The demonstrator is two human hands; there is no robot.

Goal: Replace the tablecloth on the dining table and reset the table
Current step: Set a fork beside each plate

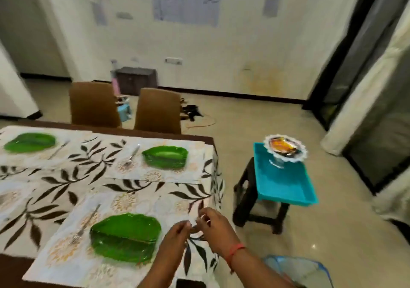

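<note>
**A:** Since the leaf-print tablecloth (66, 183) is already on the table (199, 138) with mats, forks and green plates (125, 235) set, what's left to mess up?

**B:** Both hands meet at the near corner. The left hand (176, 232) and right hand (211, 220) have curled fingers, apparently pinching something small; too blurry to name. Tugging there could probably drag the placemat (73, 263) and slide that plate off the edge.
</note>
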